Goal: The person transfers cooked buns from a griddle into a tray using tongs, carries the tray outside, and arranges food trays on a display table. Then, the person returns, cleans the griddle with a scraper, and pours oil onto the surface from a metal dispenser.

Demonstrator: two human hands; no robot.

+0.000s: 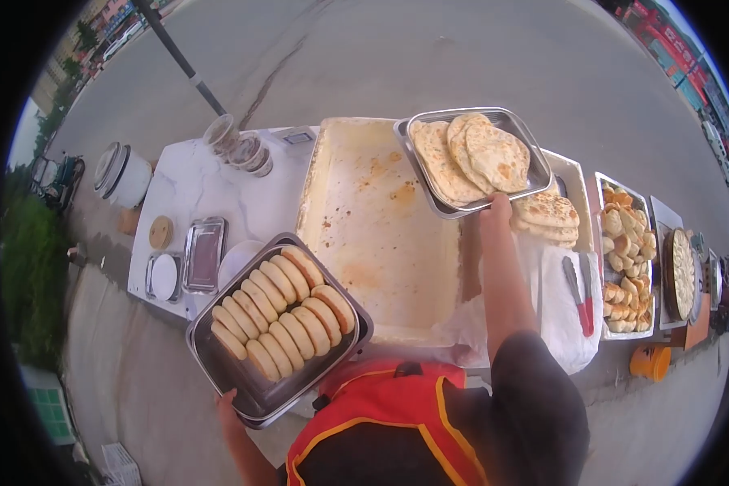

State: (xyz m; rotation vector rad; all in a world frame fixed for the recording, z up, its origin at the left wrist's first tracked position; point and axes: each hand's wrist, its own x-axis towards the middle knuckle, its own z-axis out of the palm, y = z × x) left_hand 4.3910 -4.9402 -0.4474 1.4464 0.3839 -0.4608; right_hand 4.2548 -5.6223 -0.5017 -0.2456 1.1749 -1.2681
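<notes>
My left hand (228, 400) grips the near left corner of a deep metal tray (277, 398), its fingers mostly hidden below the rim. Two rows of thick round buns (282, 315) stand on edge in that tray. My right arm reaches forward, and my right hand (498, 207) is closed on the near edge of a second metal tray (535, 180). Several flat round breads (474, 158) lie overlapping in it. Between the two trays lies a large cream-coloured foam box (373, 243) with crumbs and brown stains on its bottom.
More flatbreads (547, 215) lie stacked right of my right forearm, beside red-handled tongs (579, 296) on white plastic. A tray of small pastries (626, 251) is farther right. Plastic cups (249, 152) and a small metal tray (205, 255) sit on the left tabletop; a pole (178, 57) rises behind.
</notes>
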